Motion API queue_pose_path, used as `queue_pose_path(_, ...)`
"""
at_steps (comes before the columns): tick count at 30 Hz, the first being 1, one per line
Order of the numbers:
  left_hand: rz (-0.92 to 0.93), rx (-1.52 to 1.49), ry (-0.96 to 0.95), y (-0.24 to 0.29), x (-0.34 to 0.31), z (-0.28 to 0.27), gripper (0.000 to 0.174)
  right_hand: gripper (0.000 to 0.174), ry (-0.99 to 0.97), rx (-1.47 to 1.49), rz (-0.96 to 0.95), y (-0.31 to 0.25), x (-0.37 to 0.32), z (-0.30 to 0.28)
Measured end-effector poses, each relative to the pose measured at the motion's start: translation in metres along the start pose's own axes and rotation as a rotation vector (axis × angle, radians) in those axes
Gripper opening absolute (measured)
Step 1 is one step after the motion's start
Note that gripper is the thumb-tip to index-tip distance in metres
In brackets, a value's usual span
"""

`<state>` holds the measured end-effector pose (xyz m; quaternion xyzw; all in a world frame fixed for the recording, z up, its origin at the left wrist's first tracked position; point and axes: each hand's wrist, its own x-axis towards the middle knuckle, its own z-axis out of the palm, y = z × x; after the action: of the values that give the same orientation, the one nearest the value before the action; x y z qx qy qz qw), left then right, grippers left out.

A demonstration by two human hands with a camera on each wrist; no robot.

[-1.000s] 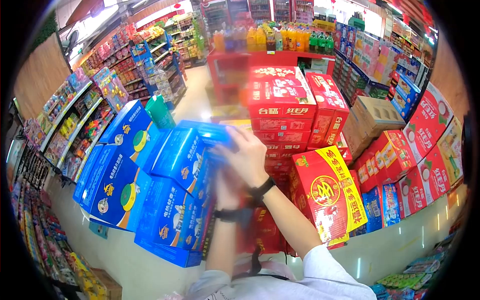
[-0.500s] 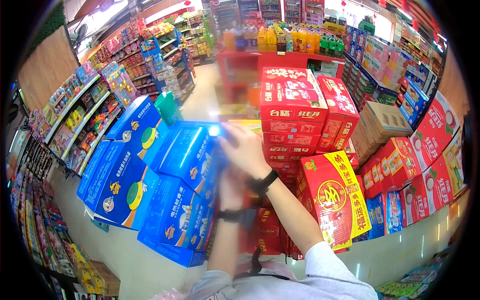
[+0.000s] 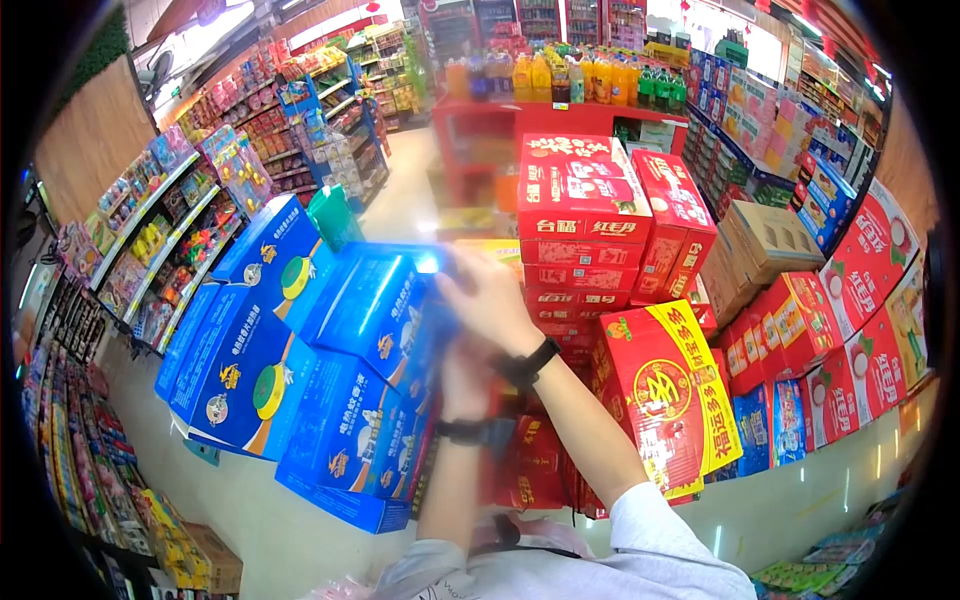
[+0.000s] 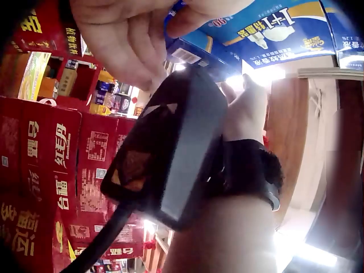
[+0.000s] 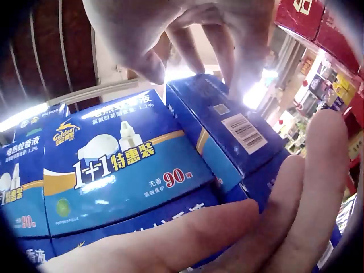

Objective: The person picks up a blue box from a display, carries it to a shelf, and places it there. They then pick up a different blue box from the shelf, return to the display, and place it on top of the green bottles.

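Note:
Blue cartons [image 3: 350, 410] printed with white characters stand stacked left of both hands. In the right wrist view, the right hand [image 5: 199, 28] reaches down from above and grips the top edge of a blue box [image 5: 227, 131] with a barcode on its end. Below it the left hand [image 5: 284, 227] has its fingers spread loosely beside the box's lower part. In the head view the right hand [image 3: 490, 300] is above the left hand [image 3: 465, 380], which is blurred. The left wrist view shows the left hand [image 4: 136, 28] near a blue box [image 4: 199, 51].
Red cartons [image 3: 585, 190] are stacked ahead, and a red and yellow carton [image 3: 665, 390] stands right of the forearms. A green container [image 3: 335, 217] is behind the blue cartons. Bottles [image 3: 600, 80] line a red counter. Shelves [image 3: 150, 250] of goods stand at left.
Since the first frame, the blue box at the right fingers has come down against the stack, and the head view has shifted slightly. Over the last half second the hands hardly move.

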<state>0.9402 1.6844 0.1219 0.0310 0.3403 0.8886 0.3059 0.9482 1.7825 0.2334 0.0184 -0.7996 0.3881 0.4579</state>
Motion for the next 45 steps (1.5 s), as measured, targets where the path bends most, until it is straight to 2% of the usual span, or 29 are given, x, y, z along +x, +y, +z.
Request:
queue_pose_path(3, 0.010, 0.008, -0.049, -0.003, -0.004, 0.005, 0.024, 0.044, 0.098, -0.132, -0.072, 0.004, -0.004, -0.007)
queue_pose_path(5, 0.070, 0.010, -0.152, -0.011, -0.006, 0.002, 0.021, 0.042, 0.108, 0.015, 0.052, -0.007, -0.012, -0.027)
queue_pose_path(6, 0.080, 0.099, -0.147, -0.014, -0.015, 0.006, 0.019, 0.040, 0.114, 0.089, 0.114, -0.019, -0.017, -0.039)
queue_pose_path(7, 0.091, 0.187, -0.142, -0.014, -0.030, 0.016, 0.018, 0.034, 0.201, 0.116, 0.209, -0.027, -0.027, -0.048)
queue_pose_path(8, 0.101, 0.276, -0.137, -0.015, -0.047, 0.026, 0.017, 0.031, 0.259, 0.111, 0.206, -0.026, -0.039, -0.057)
queue_pose_path(10, -0.007, 0.433, -0.031, -0.019, -0.079, 0.042, 0.021, 0.027, 0.371, 0.316, 0.364, -0.026, -0.074, -0.068)
queue_pose_path(12, -0.030, 0.632, -0.205, -0.028, -0.101, 0.034, 0.020, 0.024, 0.392, 0.303, 0.497, -0.022, -0.118, -0.078)
queue_pose_path(14, -0.078, 0.689, -0.220, -0.040, -0.128, 0.041, 0.020, 0.018, 0.291, 0.277, 0.490, -0.026, -0.160, -0.087)
queue_pose_path(18, -0.119, 1.027, -0.413, -0.081, -0.146, -0.018, 0.029, 0.011, 0.235, 0.198, 0.458, -0.052, -0.217, -0.103)
queue_pose_path(20, -0.364, 1.066, -0.422, -0.087, -0.163, -0.038, 0.028, 0.011, 0.159, 0.214, 0.491, -0.060, -0.244, -0.107)
queue_pose_path(22, -0.091, 1.087, -0.522, -0.097, -0.180, -0.056, 0.024, 0.012, 0.067, 0.237, 0.511, -0.070, -0.266, -0.108)
queue_pose_path(23, -0.049, 1.197, -0.604, -0.094, -0.185, -0.064, 0.022, 0.014, 0.027, 0.265, 0.484, -0.073, -0.277, -0.105)
queue_pose_path(24, -0.084, 1.346, -0.673, -0.098, -0.187, -0.085, 0.022, 0.015, -0.014, 0.292, 0.453, -0.075, -0.286, -0.102)
queue_pose_path(25, -0.110, 1.349, -0.673, -0.098, -0.193, -0.108, 0.022, 0.018, -0.097, 0.361, 0.543, -0.080, -0.296, -0.099)
queue_pose_path(26, -0.140, 1.351, -0.673, -0.095, -0.202, -0.133, 0.023, 0.012, -0.058, 0.357, 0.392, -0.082, -0.303, -0.092)
queue_pose_path(28, -0.197, 1.345, -0.679, -0.084, -0.221, -0.172, 0.024, 0.012, -0.140, 0.349, 0.243, -0.085, -0.321, -0.078)
queue_pose_path(29, -0.216, 1.330, -0.682, -0.080, -0.226, -0.187, 0.024, 0.012, -0.182, 0.403, 0.236, -0.092, -0.328, -0.071)
queue_pose_path(32, -0.197, 1.129, -0.705, -0.060, -0.238, -0.182, 0.024, 0.010, -0.319, 0.526, 0.162, -0.117, -0.326, -0.056)
queue_pose_path(34, -0.154, 1.112, -0.696, -0.043, -0.247, -0.194, 0.025, 0.010, -0.383, 0.585, 0.068, -0.133, -0.323, -0.037)
queue_pose_path(35, -0.122, 1.160, -0.677, -0.035, -0.255, -0.205, 0.026, 0.012, -0.514, 0.637, 0.099, -0.135, -0.333, -0.021)
queue_pose_path(38, 0.052, 1.408, -0.681, -0.005, -0.277, -0.237, 0.027, 0.010, -0.682, 0.593, 0.045, -0.164, -0.343, 0.019)
queue_pose_path(41, 0.001, 1.452, -0.577, 0.040, -0.302, -0.262, 0.025, 0.011, -0.870, 0.607, 0.065, -0.197, -0.349, 0.071)
queue_pose_path(43, 0.000, 1.440, -0.511, 0.075, -0.319, -0.281, 0.026, 0.012, -0.916, 0.593, 0.052, -0.225, -0.340, 0.106)
queue_pose_path(45, 0.108, 1.341, -0.382, 0.099, -0.333, -0.319, 0.027, 0.013, -0.936, 0.586, 0.073, -0.250, -0.329, 0.142)
